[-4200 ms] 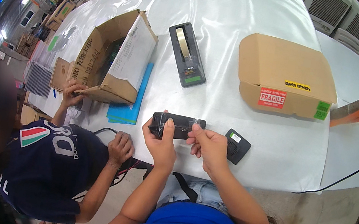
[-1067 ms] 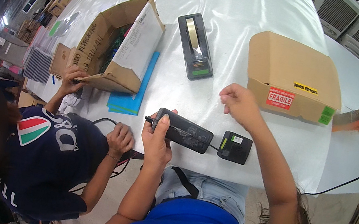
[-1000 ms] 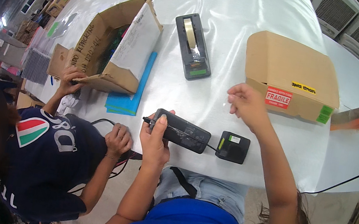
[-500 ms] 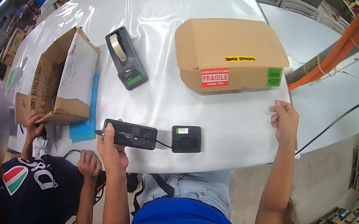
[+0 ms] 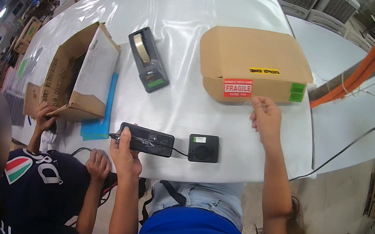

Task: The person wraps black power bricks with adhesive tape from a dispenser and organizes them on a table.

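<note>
The black power brick [image 5: 155, 142] is in the left hand [image 5: 126, 155], gripped at its left end, long axis left to right over the worktop [image 5: 239, 164]. The right hand [image 5: 266, 120], farther off near the brown carton [image 5: 258, 54], pinches narrowly; contents unclear.

Carton [image 5: 93, 65] at left on the worktop [image 5: 182, 103], tape dispenser [image 5: 148, 67] right of it, box [image 5: 258, 57] farther right, adapter [image 5: 151, 136] in left grip [image 5: 126, 159], device [image 5: 203, 150] right of adapter
</note>
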`<act>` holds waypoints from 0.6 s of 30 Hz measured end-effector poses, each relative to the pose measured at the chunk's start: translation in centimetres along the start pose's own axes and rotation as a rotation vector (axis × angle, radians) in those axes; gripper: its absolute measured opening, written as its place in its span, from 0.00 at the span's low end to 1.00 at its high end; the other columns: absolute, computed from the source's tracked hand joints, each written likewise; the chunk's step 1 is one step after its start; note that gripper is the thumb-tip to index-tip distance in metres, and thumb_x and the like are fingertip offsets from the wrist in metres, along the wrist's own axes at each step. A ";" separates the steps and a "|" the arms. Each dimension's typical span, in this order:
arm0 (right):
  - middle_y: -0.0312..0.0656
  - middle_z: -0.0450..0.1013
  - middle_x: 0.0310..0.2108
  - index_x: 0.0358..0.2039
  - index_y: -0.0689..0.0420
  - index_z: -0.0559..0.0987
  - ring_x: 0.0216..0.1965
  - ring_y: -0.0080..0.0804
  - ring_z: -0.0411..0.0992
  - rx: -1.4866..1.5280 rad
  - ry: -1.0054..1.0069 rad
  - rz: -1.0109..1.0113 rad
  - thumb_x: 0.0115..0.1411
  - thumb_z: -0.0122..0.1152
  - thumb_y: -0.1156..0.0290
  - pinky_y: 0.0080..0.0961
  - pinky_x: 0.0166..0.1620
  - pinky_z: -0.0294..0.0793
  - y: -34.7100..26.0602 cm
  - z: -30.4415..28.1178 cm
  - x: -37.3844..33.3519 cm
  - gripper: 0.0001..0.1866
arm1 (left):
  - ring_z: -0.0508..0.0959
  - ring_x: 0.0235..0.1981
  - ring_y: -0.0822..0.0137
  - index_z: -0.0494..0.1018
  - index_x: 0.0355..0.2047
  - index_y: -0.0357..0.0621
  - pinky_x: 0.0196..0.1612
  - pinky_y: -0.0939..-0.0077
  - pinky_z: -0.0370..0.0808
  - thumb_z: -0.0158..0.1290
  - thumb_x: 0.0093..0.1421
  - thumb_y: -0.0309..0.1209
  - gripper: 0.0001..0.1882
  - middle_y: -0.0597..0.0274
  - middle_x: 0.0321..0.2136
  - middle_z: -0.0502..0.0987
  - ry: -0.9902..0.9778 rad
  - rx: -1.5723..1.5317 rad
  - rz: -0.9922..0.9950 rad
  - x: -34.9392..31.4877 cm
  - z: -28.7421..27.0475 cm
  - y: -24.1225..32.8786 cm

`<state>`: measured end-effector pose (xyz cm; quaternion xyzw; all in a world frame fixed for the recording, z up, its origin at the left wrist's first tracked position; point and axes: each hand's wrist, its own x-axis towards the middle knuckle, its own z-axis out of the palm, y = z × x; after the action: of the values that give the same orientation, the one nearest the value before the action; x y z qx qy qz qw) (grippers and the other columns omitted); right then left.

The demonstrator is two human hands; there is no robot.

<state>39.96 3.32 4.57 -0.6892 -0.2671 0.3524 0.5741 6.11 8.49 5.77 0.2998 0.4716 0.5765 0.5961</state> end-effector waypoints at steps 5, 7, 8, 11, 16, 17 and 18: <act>0.33 0.64 0.12 0.37 0.61 0.74 0.09 0.17 0.59 0.230 -0.264 0.164 0.60 0.57 0.62 0.15 0.11 0.55 -1.8 6.1 0.3 0.14 | 0.80 0.32 0.68 0.66 0.41 0.37 0.33 0.76 0.80 0.54 0.59 0.32 0.14 0.49 0.39 0.76 0.053 0.051 0.073 -0.4 -0.2 -0.3; 0.33 0.65 0.12 0.37 0.60 0.75 0.08 0.18 0.58 0.141 -0.243 0.101 0.59 0.57 0.63 0.15 0.11 0.55 -2.2 9.0 1.1 0.13 | 0.79 0.32 0.68 0.67 0.41 0.37 0.34 0.76 0.80 0.54 0.59 0.32 0.14 0.49 0.39 0.76 0.069 0.051 0.051 -0.5 -0.3 -0.5; 0.34 0.66 0.12 0.37 0.60 0.75 0.08 0.18 0.58 0.099 -0.231 0.067 0.59 0.57 0.63 0.16 0.11 0.55 -2.6 10.6 1.5 0.13 | 0.79 0.33 0.69 0.66 0.42 0.37 0.34 0.77 0.79 0.54 0.59 0.31 0.15 0.51 0.39 0.76 0.061 0.031 0.042 -0.6 -0.4 -0.4; 0.42 0.70 0.15 0.35 0.61 0.75 0.14 0.28 0.69 -0.078 -0.278 -0.113 0.58 0.58 0.64 0.24 0.17 0.67 -3.7 15.2 3.1 0.12 | 0.78 0.34 0.71 0.66 0.43 0.36 0.34 0.78 0.78 0.55 0.58 0.28 0.15 0.54 0.38 0.76 0.058 -0.009 0.034 -1.0 -0.8 -0.1; 0.48 0.74 0.25 0.35 0.60 0.75 0.29 0.46 0.73 -0.446 -0.103 -0.602 0.57 0.56 0.66 0.38 0.34 0.72 -1.8 21.4 8.9 0.11 | 0.78 0.34 0.71 0.66 0.43 0.36 0.35 0.79 0.77 0.56 0.57 0.27 0.16 0.54 0.38 0.76 0.093 -0.013 0.028 -1.5 -1.0 -0.2; 0.49 0.75 0.27 0.35 0.59 0.75 0.31 0.49 0.73 -0.479 -0.070 -0.659 0.57 0.55 0.66 0.40 0.37 0.72 -1.6 21.9 9.5 0.10 | 0.77 0.34 0.72 0.66 0.43 0.36 0.35 0.79 0.77 0.56 0.57 0.27 0.16 0.54 0.38 0.76 0.089 -0.019 0.027 -1.5 -1.0 -0.3; 0.48 0.75 0.29 0.35 0.59 0.75 0.32 0.48 0.73 -0.497 -0.055 -0.674 0.57 0.55 0.67 0.40 0.37 0.72 -1.4 22.2 10.0 0.10 | 0.77 0.34 0.72 0.66 0.43 0.36 0.36 0.79 0.76 0.56 0.57 0.27 0.16 0.55 0.38 0.76 0.102 -0.019 -0.001 -1.6 -0.9 -0.2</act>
<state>28.47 24.73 2.10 -0.6709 -0.5699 0.0879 0.4662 5.52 6.78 5.58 0.2644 0.4961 0.5952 0.5742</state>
